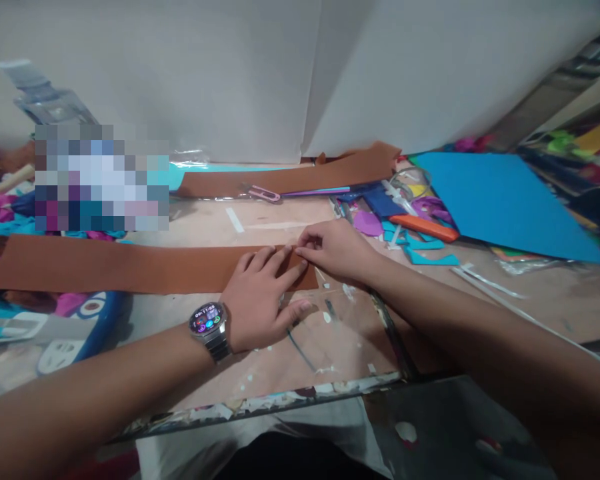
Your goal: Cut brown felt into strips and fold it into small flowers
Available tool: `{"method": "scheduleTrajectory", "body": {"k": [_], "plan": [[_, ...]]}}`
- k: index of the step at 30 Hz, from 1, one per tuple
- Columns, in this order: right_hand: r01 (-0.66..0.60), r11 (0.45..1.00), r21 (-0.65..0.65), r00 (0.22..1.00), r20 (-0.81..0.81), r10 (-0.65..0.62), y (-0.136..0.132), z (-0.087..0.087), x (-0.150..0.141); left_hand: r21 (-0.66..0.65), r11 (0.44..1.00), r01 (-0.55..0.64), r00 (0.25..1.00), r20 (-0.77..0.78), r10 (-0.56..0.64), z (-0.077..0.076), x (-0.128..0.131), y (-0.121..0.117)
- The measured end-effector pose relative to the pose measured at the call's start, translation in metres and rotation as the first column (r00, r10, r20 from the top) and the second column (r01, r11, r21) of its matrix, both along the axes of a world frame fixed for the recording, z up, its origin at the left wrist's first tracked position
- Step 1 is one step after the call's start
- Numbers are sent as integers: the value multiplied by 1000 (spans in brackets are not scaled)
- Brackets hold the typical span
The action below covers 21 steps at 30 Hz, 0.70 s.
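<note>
A long brown strip of sheet material (130, 267) lies across the table, its left end resting over a pile of scraps. My left hand (260, 293), with a watch on its wrist, presses flat on the right part of this strip, fingers spread. Right beside those fingertips, my right hand (335, 250) is closed in a pinch at the strip's upper edge. Whatever is between its thumb and finger is too small or hidden to make out.
Behind lies a second brown strip (290, 179) with a pink cutter (263, 193) at its front edge. An orange-handled tool (424, 227), coloured scraps and a blue sheet (510, 200) are on the right. A clear bottle (55, 100) stands at the back left.
</note>
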State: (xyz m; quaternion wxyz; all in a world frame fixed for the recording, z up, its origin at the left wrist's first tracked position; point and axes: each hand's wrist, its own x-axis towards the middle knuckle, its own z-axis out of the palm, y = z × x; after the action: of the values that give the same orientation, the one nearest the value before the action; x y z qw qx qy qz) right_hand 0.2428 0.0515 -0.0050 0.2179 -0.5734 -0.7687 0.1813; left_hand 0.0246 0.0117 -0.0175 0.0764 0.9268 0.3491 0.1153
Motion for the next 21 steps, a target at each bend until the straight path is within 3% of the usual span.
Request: {"method": "scheduleTrajectory", "body": {"k": [15,21], "plan": [[-42,997,-71,998,-54,38,4,-10,-5,31,999,-11,1000,4,11,2,3,-1],[-79,994,-71,993,-91,72,-1,-6,-2,42,999,-15,1000,-5,15,0,2,0]]}}
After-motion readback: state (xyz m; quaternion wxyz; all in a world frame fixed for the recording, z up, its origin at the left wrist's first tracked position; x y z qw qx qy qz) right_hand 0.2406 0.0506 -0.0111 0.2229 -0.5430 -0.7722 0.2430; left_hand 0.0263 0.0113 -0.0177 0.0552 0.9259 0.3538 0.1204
